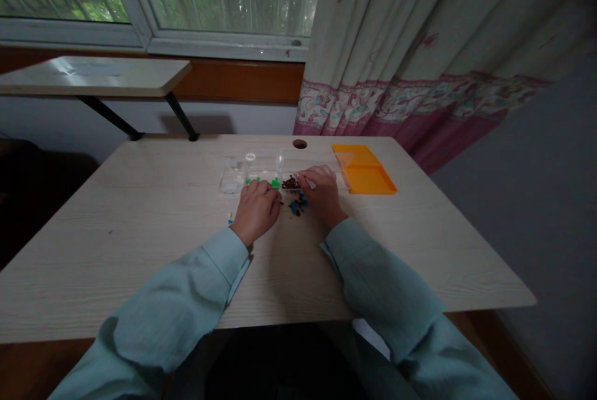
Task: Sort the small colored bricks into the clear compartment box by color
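Note:
A clear plastic compartment box (261, 171) lies on the wooden table (140, 226), holding green pieces (275, 183) and dark brown pieces (290, 183) in separate compartments. A small pile of blue and dark pieces (297, 205) sits on the table just in front of the box. My left hand (256, 210) rests on the table with fingers curled at the box's front edge. My right hand (321, 191) is beside the pile, fingers pinched together over the brown pieces; what they hold is too small to tell. Both arms wear pale green sleeves.
An orange lid (364, 170) lies open to the right of the box. A cable hole (300, 144) is at the table's far edge. A second small table (93, 76) stands at the back left under the window. A curtain (420, 64) hangs at the right.

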Demonstrator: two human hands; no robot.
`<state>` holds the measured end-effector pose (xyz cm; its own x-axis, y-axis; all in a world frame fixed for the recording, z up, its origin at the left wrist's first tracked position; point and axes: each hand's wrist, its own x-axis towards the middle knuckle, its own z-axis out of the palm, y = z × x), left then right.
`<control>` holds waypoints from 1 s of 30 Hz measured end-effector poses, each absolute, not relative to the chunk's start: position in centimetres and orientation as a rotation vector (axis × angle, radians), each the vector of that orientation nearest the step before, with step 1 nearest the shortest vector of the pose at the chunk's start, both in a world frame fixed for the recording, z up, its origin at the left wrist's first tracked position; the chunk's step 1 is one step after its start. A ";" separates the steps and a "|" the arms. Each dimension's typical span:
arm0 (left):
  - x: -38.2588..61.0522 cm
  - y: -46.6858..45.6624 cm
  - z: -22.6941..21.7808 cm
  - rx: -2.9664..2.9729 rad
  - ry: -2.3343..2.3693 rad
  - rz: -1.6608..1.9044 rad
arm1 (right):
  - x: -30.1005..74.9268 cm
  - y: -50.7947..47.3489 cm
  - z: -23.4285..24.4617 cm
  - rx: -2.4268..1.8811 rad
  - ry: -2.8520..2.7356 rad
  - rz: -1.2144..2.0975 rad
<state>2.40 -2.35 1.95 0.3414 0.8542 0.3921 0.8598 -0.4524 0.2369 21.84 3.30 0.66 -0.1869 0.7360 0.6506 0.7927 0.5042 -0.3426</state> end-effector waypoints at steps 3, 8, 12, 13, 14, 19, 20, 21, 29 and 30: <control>2.6 -2.5 2.1 -2.561 -1.619 -0.713 | 21.8 3.3 0.7 -1.258 -1.954 -0.083; 2.7 -2.6 2.1 -2.530 -1.636 -0.659 | 21.8 3.1 0.9 -1.259 -1.945 -0.088; 2.6 -2.5 2.1 -2.531 -1.642 -0.644 | 21.8 3.1 0.9 -1.256 -1.954 -0.081; 2.6 -2.5 2.2 -2.534 -1.644 -0.642 | 21.9 3.1 0.9 -1.258 -1.956 -0.075; 2.6 -2.5 2.2 -2.540 -1.645 -0.640 | 21.9 3.1 0.9 -1.260 -1.959 -0.068; 2.8 -2.2 2.0 -2.571 -1.650 -0.635 | 21.9 3.3 0.7 -1.257 -1.963 -0.066; 2.8 -2.2 2.0 -2.579 -1.646 -0.645 | 21.9 3.3 0.7 -1.259 -1.962 -0.068; 2.8 -2.1 1.9 -2.589 -1.641 -0.659 | 21.9 3.3 0.7 -1.260 -1.961 -0.068; 2.2 -1.4 1.5 -2.622 -1.637 -1.038 | 21.9 3.0 1.0 -1.243 -1.969 -0.053; 2.0 -1.3 1.5 -2.615 -1.641 -1.127 | 21.9 2.9 1.1 -1.237 -1.972 -0.045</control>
<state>1.99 -1.26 1.47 0.2701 0.8399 0.4707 0.7408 -0.4936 0.4557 21.89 2.95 1.06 -0.2112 0.7453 0.6324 0.7730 0.5233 -0.3585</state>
